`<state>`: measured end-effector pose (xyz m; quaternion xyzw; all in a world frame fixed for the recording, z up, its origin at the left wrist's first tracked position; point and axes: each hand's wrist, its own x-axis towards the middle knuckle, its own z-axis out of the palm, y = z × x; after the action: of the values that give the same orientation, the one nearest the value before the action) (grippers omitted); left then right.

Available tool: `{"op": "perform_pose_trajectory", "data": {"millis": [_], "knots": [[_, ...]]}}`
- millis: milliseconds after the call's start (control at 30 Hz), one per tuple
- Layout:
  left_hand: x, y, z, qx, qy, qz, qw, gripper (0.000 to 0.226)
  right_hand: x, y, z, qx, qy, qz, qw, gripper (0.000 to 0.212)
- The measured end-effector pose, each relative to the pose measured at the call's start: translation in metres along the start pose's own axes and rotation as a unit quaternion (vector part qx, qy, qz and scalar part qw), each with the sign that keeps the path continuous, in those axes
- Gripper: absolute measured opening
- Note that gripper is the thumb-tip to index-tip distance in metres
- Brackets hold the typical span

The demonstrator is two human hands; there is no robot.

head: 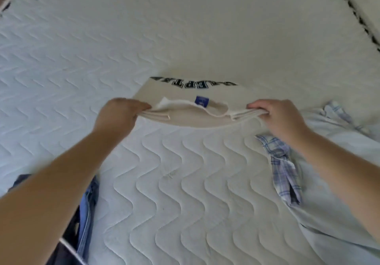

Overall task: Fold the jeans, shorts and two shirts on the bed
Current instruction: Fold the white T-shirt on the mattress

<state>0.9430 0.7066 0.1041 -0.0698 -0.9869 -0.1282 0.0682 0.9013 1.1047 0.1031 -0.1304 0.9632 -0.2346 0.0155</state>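
Head view, left to right. Jeans (87, 213) are lying at the lower left edge of the quilted mattress (174, 192), partly hidden under the left forearm and cut off by the frame. The left hand (117, 114) is gripping the bunched left shoulder of a cream shirt (185, 118); the right hand (275, 116) is gripping its right shoulder. The shirt is stretching between them above the mattress centre, neckline and blue label (202, 101) facing up, dark lettering (193, 83) too foreshortened to read. A pale blue shirt with plaid lining (285, 172) is lying crumpled on the mattress at right, running under the right forearm and out of frame. No containers are showing.
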Motion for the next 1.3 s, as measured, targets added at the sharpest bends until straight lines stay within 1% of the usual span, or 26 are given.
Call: {"op": "perform_pose_trajectory", "data": {"millis": [67,133,167,233,267,333,400,433,500,567,633,667,700,733,767,800,833,867,900,933,1000,1033,1100,1200,1233,1300], "knots": [[-0.043,-0.003,0.042,0.002,-0.019,0.021,1.000,0.043,-0.032,0.011,0.041,-0.002,-0.049,0.014,0.999,0.041],[-0.085,-0.002,0.074,0.012,-0.059,0.033,0.998,0.046,-0.067,0.018,0.073,-0.016,-0.104,-0.002,0.994,0.041],[-0.107,0.001,0.089,0.016,-0.065,0.047,0.997,0.047,-0.086,0.022,0.087,-0.028,-0.115,-0.018,0.993,0.042],[-0.146,0.006,0.112,0.018,-0.049,0.066,0.996,0.046,-0.121,0.027,0.108,-0.035,-0.102,-0.035,0.994,0.044],[-0.162,0.008,0.120,0.014,-0.041,0.061,0.997,0.045,-0.135,0.029,0.116,-0.037,-0.088,-0.035,0.995,0.047],[-0.190,0.014,0.132,-0.002,-0.036,0.025,0.999,0.043,-0.162,0.033,0.130,-0.052,-0.071,-0.038,0.995,0.050],[-0.213,0.020,0.139,-0.017,-0.039,-0.012,0.999,0.048,-0.184,0.036,0.138,-0.059,-0.064,-0.038,0.995,0.050],[-0.223,0.024,0.141,-0.022,-0.048,-0.022,0.998,0.051,-0.195,0.037,0.141,-0.056,-0.064,-0.033,0.996,0.049],[-0.244,0.029,0.143,-0.029,-0.071,-0.021,0.997,0.051,-0.217,0.038,0.146,-0.055,-0.079,-0.025,0.995,0.049],[-0.263,0.031,0.144,-0.042,-0.119,-0.018,0.992,0.056,-0.232,0.038,0.149,-0.047,-0.098,-0.014,0.994,0.054],[-0.278,0.031,0.141,-0.061,-0.150,-0.018,0.987,0.053,-0.240,0.038,0.149,-0.028,-0.092,0.008,0.995,0.059],[-0.281,0.031,0.139,-0.072,-0.148,-0.035,0.986,0.050,-0.241,0.036,0.149,-0.012,-0.075,0.038,0.996,0.058],[-0.281,0.031,0.137,-0.090,-0.132,-0.068,0.985,0.046,-0.240,0.034,0.148,0.010,-0.048,0.083,0.995,0.053],[-0.277,0.030,0.136,-0.118,-0.105,-0.120,0.980,0.041,-0.235,0.033,0.148,0.034,-0.015,0.135,0.990,0.046],[-0.270,0.030,0.135,-0.148,-0.080,-0.187,0.968,0.039,-0.228,0.031,0.147,0.056,0.013,0.186,0.981,0.038],[-0.261,0.030,0.134,-0.178,-0.065,-0.262,0.946,0.039,-0.219,0.032,0.148,0.081,0.029,0.235,0.968,0.028],[-0.250,0.029,0.133,-0.207,-0.061,-0.336,0.917,0.040,-0.209,0.033,0.150,0.111,0.022,0.278,0.954,0.014],[-0.239,0.027,0.133,-0.230,-0.065,-0.400,0.885,0.038,-0.199,0.035,0.152,0.129,-0.002,0.312,0.941,0.012],[-0.228,0.025,0.133,-0.243,-0.078,-0.445,0.859,0.035,-0.191,0.036,0.155,0.136,-0.028,0.332,0.933,0.023],[-0.219,0.024,0.134,-0.244,-0.097,-0.468,0.844,0.032,-0.185,0.038,0.157,0.134,-0.038,0.355,0.924,0.027],[-0.209,0.022,0.136,-0.230,-0.127,-0.485,0.834,0.029,-0.179,0.038,0.159,0.149,-0.017,0.405,0.902,0.021],[-0.206,0.021,0.136,-0.219,-0.133,-0.490,0.833,0.028,-0.178,0.037,0.159,0.144,-0.012,0.413,0.899,0.020],[-0.204,0.020,0.137,-0.186,-0.137,-0.489,0.841,0.028,-0.178,0.036,0.157,0.104,-0.028,0.404,0.908,0.018],[-0.207,0.019,0.141,-0.178,-0.129,-0.446,0.867,0.031,-0.181,0.036,0.155,0.059,-0.053,0.376,0.923,0.017],[-0.209,0.019,0.142,-0.182,-0.134,-0.436,0.871,0.029,-0.184,0.035,0.154,0.054,-0.055,0.375,0.924,0.017],[-0.213,0.020,0.142,-0.191,-0.142,-0.441,0.865,0.020,-0.190,0.034,0.153,0.047,-0.047,0.364,0.929,0.018]]}}
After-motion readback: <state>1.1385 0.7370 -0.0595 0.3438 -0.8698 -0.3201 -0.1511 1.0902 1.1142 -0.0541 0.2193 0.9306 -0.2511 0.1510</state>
